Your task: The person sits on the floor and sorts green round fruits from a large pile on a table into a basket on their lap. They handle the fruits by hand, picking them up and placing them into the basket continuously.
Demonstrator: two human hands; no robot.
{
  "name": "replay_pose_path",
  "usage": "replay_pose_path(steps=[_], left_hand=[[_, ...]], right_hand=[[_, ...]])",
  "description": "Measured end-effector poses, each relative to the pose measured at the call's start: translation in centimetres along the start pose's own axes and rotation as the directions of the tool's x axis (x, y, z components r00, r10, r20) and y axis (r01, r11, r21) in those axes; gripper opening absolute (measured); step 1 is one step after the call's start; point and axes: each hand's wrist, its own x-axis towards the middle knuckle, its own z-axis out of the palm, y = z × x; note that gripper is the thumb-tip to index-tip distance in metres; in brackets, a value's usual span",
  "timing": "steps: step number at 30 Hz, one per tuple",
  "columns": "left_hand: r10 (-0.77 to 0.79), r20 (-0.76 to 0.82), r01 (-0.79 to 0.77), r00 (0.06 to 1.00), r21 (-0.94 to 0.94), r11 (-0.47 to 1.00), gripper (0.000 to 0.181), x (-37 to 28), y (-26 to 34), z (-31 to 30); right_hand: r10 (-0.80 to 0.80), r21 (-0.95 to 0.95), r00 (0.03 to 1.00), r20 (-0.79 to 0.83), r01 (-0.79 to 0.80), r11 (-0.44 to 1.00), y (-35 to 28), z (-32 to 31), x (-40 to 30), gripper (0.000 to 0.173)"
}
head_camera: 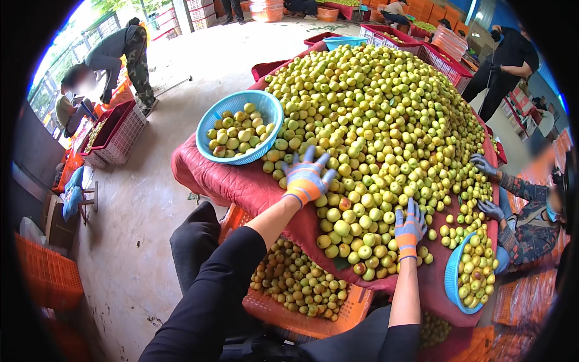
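A large heap of small yellow-green fruits, some with reddish patches [371,122], covers a table draped in red cloth [226,178]. My left hand [309,176], in a grey and orange knitted glove, lies palm down with spread fingers on the heap's near left edge. Gloved alike, my right hand [409,228] rests on fruits at the near right edge, fingers extended. Neither hand is closed around a fruit. Left of my left hand, a blue plastic basket [206,147] holds fruits. Another blue basket of fruits [450,276] stands to the right of my right hand.
Below the table edge, an orange plastic crate [312,323] holds more fruits. A co-worker in grey gloves [529,226] sits at the table's right side. Red and white crates [122,135] and a wooden stool [88,199] stand on the left; several people are further off.
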Motion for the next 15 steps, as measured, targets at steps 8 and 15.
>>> replay_pose_path(steps=[8,15], left_hand=[[0.275,0.027,-0.276,0.961,0.044,0.960,0.062,-2.0,1.0,-0.5],[0.484,-0.007,-0.484,0.875,0.015,0.875,0.062,-7.3,4.1,1.4]], right_hand=[[-0.354,0.458,0.924,-0.147,0.381,0.803,-2.1,0.9,0.6,0.051],[-0.457,0.264,0.889,-0.018,0.445,0.856,-4.8,-1.8,-4.0,0.048]])
